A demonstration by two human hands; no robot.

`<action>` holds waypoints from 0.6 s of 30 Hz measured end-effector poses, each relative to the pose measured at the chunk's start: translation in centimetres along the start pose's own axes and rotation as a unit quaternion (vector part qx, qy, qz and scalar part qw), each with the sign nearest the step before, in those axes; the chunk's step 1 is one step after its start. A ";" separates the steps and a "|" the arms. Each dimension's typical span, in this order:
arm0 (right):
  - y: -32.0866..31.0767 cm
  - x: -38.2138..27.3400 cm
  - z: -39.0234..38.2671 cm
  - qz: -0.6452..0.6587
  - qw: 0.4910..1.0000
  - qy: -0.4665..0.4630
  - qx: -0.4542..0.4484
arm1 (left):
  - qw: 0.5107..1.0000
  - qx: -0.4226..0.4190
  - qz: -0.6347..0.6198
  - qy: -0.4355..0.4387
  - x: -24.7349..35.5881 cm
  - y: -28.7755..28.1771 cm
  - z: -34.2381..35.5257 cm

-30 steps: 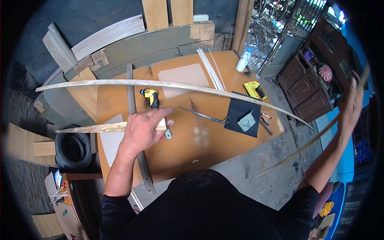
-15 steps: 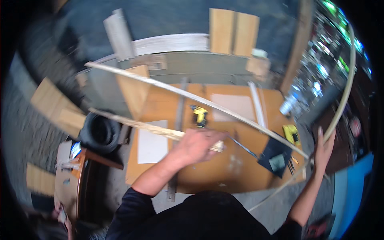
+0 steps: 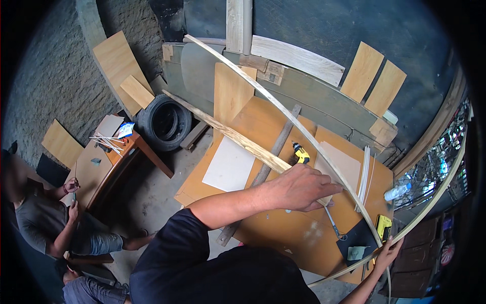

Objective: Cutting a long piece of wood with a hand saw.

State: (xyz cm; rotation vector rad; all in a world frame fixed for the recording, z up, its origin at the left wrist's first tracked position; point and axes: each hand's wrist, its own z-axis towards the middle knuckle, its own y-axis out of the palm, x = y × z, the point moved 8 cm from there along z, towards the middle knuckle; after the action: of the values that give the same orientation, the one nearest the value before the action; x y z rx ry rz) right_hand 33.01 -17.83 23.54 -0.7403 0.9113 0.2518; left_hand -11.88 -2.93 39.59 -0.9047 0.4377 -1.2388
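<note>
My left hand [image 3: 306,187] is closed round a flat wooden strip [image 3: 238,139], near its near end. The strip slants away to the far left, above the tabletop. My right hand [image 3: 387,254] is closed on thin, bendy wooden strips at the table's right front corner. One long pale strip [image 3: 283,109] runs from there to the far left, passing beyond my left hand. Another strip [image 3: 430,205] bows up along the right side and continues down past my right hand. Which strips its fingers actually grip is partly hidden.
An orange-brown table [image 3: 304,233] bears a yellow-black drill [image 3: 300,153], a yellow tool [image 3: 383,227], a metal bar [image 3: 276,147], white sticks [image 3: 363,177] and a plastic bottle [image 3: 397,192]. Tyres [image 3: 164,123] stand left. Two people are at left, one seated [image 3: 43,218] by a smaller table [image 3: 96,167].
My view has swung to the left, so the table appears turned and further right, and the people at left show more. Both hands still hold wooden strips.
</note>
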 end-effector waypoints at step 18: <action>1.3 1.9 -2.0 0.059 0.998 0.001 0.006 | 1.000 0.016 -0.004 0.019 1.8 -2.2 -1.7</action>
State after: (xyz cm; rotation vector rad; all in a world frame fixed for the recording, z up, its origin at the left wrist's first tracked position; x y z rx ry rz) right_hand 32.28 -18.41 20.58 -0.6762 0.9591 0.3491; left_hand -13.94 -5.27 40.64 -0.8577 0.4425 -1.2686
